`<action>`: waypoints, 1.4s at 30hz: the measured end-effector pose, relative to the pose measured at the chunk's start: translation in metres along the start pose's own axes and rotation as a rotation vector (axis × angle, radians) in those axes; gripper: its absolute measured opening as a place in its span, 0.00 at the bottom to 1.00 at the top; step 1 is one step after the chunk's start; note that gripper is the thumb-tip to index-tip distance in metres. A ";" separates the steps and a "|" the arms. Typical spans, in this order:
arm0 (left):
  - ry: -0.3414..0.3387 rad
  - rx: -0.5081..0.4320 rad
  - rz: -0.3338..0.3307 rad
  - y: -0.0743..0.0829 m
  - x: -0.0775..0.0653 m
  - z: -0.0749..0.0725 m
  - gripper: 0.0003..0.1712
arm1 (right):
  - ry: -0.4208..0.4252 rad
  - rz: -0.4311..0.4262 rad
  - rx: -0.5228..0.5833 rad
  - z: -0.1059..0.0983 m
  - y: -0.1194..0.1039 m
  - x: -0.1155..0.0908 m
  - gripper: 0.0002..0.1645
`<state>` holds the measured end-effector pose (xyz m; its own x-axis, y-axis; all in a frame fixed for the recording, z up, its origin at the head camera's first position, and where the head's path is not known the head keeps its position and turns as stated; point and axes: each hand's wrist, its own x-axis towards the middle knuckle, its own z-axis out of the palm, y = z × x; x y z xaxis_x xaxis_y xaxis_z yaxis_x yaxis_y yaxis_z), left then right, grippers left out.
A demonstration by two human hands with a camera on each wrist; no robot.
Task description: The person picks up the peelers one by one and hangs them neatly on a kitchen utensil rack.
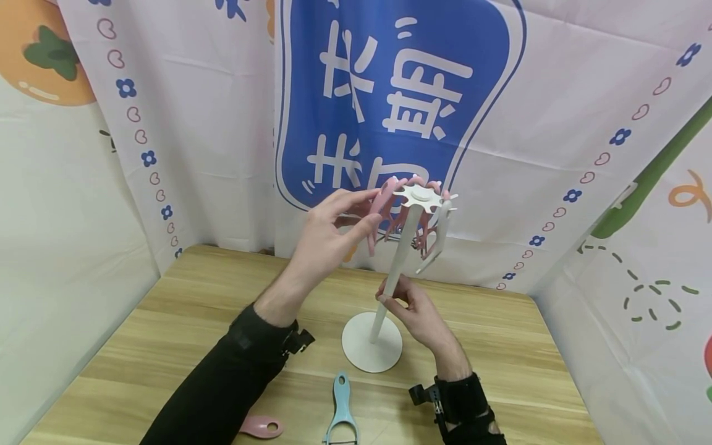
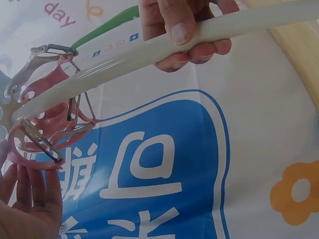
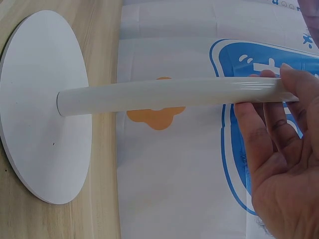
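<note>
A white stand has a round base [image 1: 358, 349], an upright pole [image 3: 174, 94] and a hooked disc [image 1: 421, 196] on top. Between thumb and fingers my left hand [image 1: 332, 228] pinches a pink Y-shaped peeler [image 1: 382, 201] by the disc's left edge. Whether its handle hole sits over a hook I cannot tell. Lower down, my right hand [image 1: 416, 314] grips the pole, thumb on one side and fingers on the other. Several other pink peelers [image 2: 52, 112] hang around the disc, partly behind the pole, with a grey-white peeler [image 1: 443, 230] at the right.
On the wooden table [image 1: 489, 364] a light-blue peeler [image 1: 342, 398] lies in front of the base. Another pink peeler [image 1: 262, 426] is beside it, partly hidden by my left sleeve. A printed white curtain [image 1: 222, 123] closes off the back and sides.
</note>
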<state>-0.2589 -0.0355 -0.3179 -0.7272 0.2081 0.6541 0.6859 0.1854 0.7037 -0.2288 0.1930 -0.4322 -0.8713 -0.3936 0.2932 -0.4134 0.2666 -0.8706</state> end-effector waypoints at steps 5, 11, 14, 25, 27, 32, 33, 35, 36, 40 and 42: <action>-0.012 0.003 -0.017 0.000 0.000 0.003 0.28 | 0.002 0.004 0.009 0.000 0.000 0.000 0.10; -0.020 -0.008 -0.013 -0.001 0.000 0.006 0.27 | 0.003 0.013 0.011 0.001 -0.001 -0.001 0.10; -0.022 -0.011 -0.010 -0.002 0.000 0.007 0.27 | 0.005 0.021 0.005 0.001 -0.003 -0.001 0.10; -0.034 -0.023 -0.022 -0.005 -0.002 0.006 0.27 | 0.007 0.025 -0.003 0.000 -0.004 -0.001 0.10; -0.037 -0.023 -0.020 -0.005 -0.004 0.005 0.27 | 0.009 0.027 -0.002 0.000 -0.004 -0.001 0.10; -0.042 -0.023 -0.011 -0.006 -0.007 0.001 0.26 | 0.011 0.031 0.007 0.001 -0.003 0.000 0.10; -0.043 -0.019 -0.013 -0.007 -0.008 0.000 0.26 | 0.011 0.032 0.008 0.001 -0.003 0.000 0.10; -0.045 -0.011 -0.019 -0.007 -0.011 -0.002 0.27 | 0.010 0.035 0.009 0.001 -0.003 0.000 0.10; -0.046 -0.007 -0.024 -0.007 -0.012 -0.003 0.27 | 0.010 0.035 0.009 0.001 -0.003 0.000 0.10; -0.053 0.003 -0.033 -0.011 -0.017 -0.007 0.27 | 0.008 0.037 0.001 0.001 -0.003 0.000 0.10; -0.060 0.011 -0.032 -0.012 -0.020 -0.009 0.27 | 0.009 0.038 -0.003 0.001 -0.003 -0.001 0.10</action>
<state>-0.2527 -0.0506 -0.3375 -0.7462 0.2586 0.6134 0.6629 0.2037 0.7205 -0.2267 0.1915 -0.4298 -0.8886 -0.3754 0.2635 -0.3808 0.2836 -0.8801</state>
